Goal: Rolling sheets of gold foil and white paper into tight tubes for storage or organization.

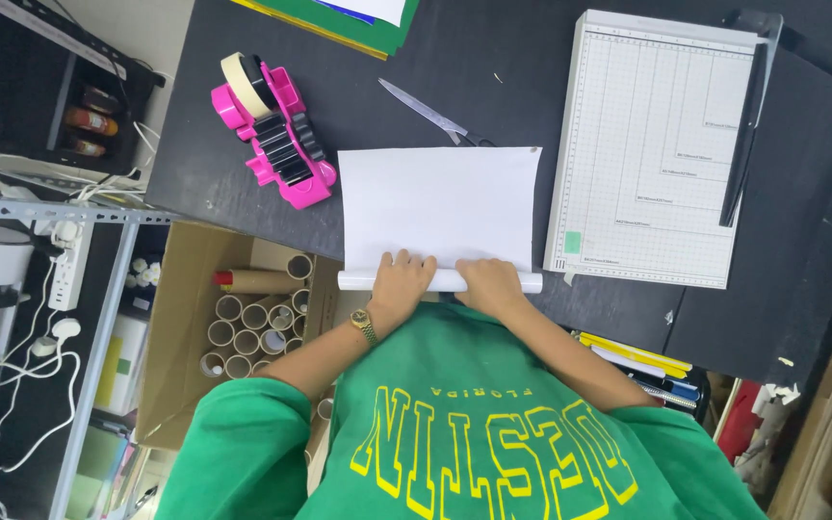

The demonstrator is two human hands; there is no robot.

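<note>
A white sheet of paper (438,207) lies on the black table (204,116), and its near edge is curled into a tight roll (445,280). My left hand (401,282), with a gold wristwatch on the wrist, presses on the left part of the roll. My right hand (490,285) grips the roll just to the right of it. Both hands have their fingers curled over the rolled edge. My green sweatshirt sleeves fill the lower part of the view.
A white paper trimmer (652,144) with a black blade arm lies right of the sheet. Scissors (429,112) lie behind the sheet, with a pink tape dispenser (276,130) to its left. Below the table's left edge is a cardboard box of tubes (243,327). Pens (642,366) lie at the right.
</note>
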